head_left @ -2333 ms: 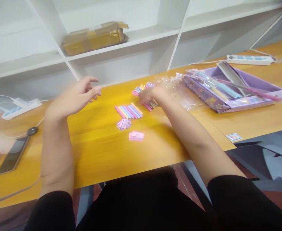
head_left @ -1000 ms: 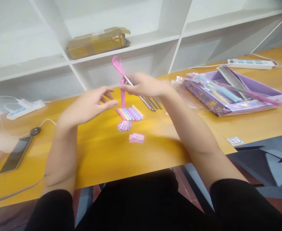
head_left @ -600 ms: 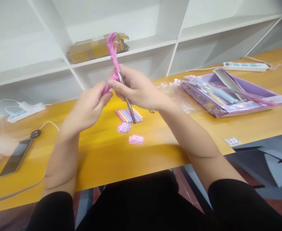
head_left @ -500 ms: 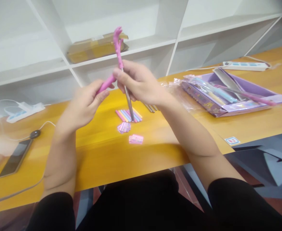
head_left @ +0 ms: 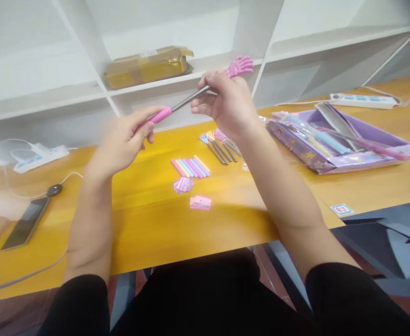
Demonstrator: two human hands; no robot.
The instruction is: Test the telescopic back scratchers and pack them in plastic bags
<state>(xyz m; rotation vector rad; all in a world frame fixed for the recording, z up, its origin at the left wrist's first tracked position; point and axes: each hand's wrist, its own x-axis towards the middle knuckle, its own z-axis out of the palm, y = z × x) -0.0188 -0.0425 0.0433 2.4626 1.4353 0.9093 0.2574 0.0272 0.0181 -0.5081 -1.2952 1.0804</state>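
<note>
A back scratcher [head_left: 190, 98] with a metal rod and a pink hand-shaped head is held up above the table. My left hand [head_left: 119, 140] is closed around its pink handle, and the rod's lower end meets the handle's tip. Near the head, my right hand [head_left: 231, 105] pinches the rod between thumb and fingers. Below lies a row of pastel handle tubes [head_left: 191, 167]. Several more metal scratcher rods [head_left: 222, 151] with blue, yellow and pink heads rest behind them, partly covered by my right forearm. Small printed cards [head_left: 200, 202] and a fanned stack of labels [head_left: 183, 185] lie nearer to me.
To the right, a purple box [head_left: 358, 161] holds wrapped scratchers. Power strips [head_left: 364, 100] stand on both sides, with cables. A phone [head_left: 26, 223] lies at left. A taped package [head_left: 147, 68] sits on the white shelf behind the table.
The rod has swung from upright and crossing the handle to slanting in line with it. My right hand has moved right and up, toward the pink head.
</note>
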